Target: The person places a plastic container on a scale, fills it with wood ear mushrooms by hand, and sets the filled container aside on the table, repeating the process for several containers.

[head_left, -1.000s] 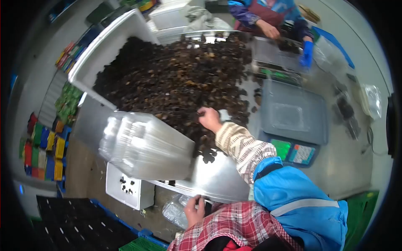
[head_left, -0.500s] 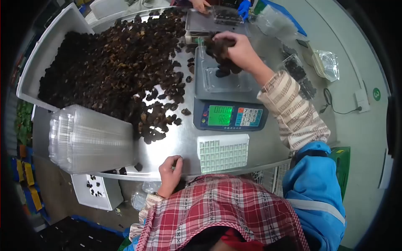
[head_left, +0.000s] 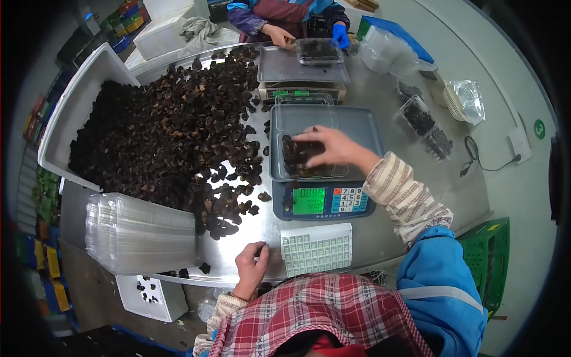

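My right hand (head_left: 330, 147) is over a clear plastic container (head_left: 339, 171) on the scale (head_left: 366, 134), thumb and fingers apart. Dark, crinkled pieces that look like wood ear mushrooms (head_left: 292, 156) lie in the container under the fingertips. The container's clear lid (head_left: 303, 100) tilts back toward the far scale. Green digits on the scale's display (head_left: 309, 201) are lit but blurred. My left hand (head_left: 251, 268) rests at the table's near edge, fingers curled, with nothing visible in it. Beside it lies a sheet of labels (head_left: 318, 250).
A mushroom heap (head_left: 172, 125) spills from a white bin (head_left: 56, 134) on the left. Nested clear containers (head_left: 143, 232) lie in front. Across the table, a person's hand (head_left: 278, 35) and blue-gloved hand (head_left: 341, 35) are by a filled box (head_left: 319, 52). Packed boxes (head_left: 419, 116) sit right.
My right hand has come down and nearer to me, and the clump it held is now in the container. The display has changed from zero. The view has tilted up; my left hand stays curled.
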`<state>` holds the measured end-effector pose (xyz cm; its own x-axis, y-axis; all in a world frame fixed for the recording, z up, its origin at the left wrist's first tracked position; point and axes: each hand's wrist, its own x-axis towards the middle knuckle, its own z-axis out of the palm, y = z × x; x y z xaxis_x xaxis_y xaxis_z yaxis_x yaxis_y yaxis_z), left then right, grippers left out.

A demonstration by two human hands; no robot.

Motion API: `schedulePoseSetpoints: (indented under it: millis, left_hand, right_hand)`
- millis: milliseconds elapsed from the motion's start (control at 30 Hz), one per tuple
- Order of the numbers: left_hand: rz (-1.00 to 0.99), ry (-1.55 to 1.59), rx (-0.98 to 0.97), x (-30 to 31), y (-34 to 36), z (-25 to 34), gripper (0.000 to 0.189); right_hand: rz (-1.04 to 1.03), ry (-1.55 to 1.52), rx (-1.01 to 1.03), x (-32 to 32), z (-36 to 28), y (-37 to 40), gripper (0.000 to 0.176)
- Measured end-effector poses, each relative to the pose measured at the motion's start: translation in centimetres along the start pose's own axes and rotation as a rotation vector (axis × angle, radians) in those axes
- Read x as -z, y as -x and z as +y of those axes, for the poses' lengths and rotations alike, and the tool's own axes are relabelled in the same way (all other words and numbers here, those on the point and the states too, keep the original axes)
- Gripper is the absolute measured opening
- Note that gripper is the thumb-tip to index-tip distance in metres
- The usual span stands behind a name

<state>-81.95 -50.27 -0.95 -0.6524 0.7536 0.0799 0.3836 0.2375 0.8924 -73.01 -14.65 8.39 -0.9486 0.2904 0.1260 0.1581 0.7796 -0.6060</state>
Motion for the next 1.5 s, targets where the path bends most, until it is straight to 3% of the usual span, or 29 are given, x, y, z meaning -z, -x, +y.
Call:
schedulePoseSetpoints:
  millis: [100,200,400,500,667,767,867,933,1000,1133,1233,1300,1367,1400,1467,1500]
  left_hand:
    - [-0.005,-0.079,-0.158,-0.8,-2.8,2.0,0.016]
    - [0.02,-0.121,-0.29,-2.4,-6.3,4.0,0.026]
    - [-0.038,-0.374,-0.167,-3.5,-7.5,1.1,0.032]
    - [-0.281,-0.6,-0.005,-2.9,-5.7,-0.1,0.04]
    - [-0.206,-0.519,-0.112,-2.1,0.1,-3.2,0.045]
    - [-0.245,-0.532,-0.32,-1.5,1.6,-3.9,0.036]
    - [-0.318,-0.459,-0.242,-1.2,2.9,-5.9,0.024]
    - [-0.217,-0.419,-0.271,-1.2,2.9,-6.2,0.015]
    - [-0.076,-0.383,-0.155,-0.9,1.8,-6.4,0.011]
    - [0.092,-0.077,0.086,-0.3,-1.3,-6.2,0.012]
    - [0.34,-0.055,0.006,0.6,-4.1,-4.4,0.025]
    - [0.107,0.327,0.272,0.8,-4.2,-0.2,0.034]
    - [-0.204,0.658,0.516,-0.8,-3.1,1.9,0.046]
    - [-0.363,0.773,0.59,-1.8,-2.3,1.6,0.052]
    - [-0.313,1.008,0.795,-2.7,-1.4,3.4,0.048]
    - [-0.344,1.034,0.811,-2.5,-1.6,1.8,0.043]
  right_hand:
    - [0.106,-0.135,-0.079,1.5,0.3,0.2,0.026]
    - [0.128,-0.224,-0.067,2.3,0.1,0.6,0.024]
    - [0.154,-0.04,0.066,3.0,-1.2,0.7,0.023]
    - [0.257,-0.058,-0.047,4.6,-3.2,1.7,0.026]
    - [0.217,0.08,-0.021,3.2,-2.3,3.1,0.027]
    - [0.334,0.308,-0.044,1.8,-3.2,3.7,0.022]
    - [0.38,0.082,-0.093,0.7,-6.7,6.9,0.025]
    - [0.39,0.081,-0.079,-3.4,-6.0,10.1,0.022]
    - [0.015,0.051,-0.297,-8.8,-6.3,14.2,0.023]
    - [-0.047,-0.184,-0.198,-12.8,-10.5,16.9,0.027]
    - [-0.089,-0.183,-0.205,-13.5,-11.4,16.1,0.028]
    - [-0.094,-0.141,-0.204,-13.1,-12.6,14.3,0.029]
    - [-0.288,-0.003,-0.154,-12.4,-14.8,11.9,0.028]
    - [-0.152,-0.006,-0.03,-13.6,-15.0,11.6,0.027]
    - [-0.221,0.01,-0.016,-14.0,-15.0,11.4,0.025]
    - [-0.149,-0.095,0.036,-13.0,-14.7,11.7,0.023]
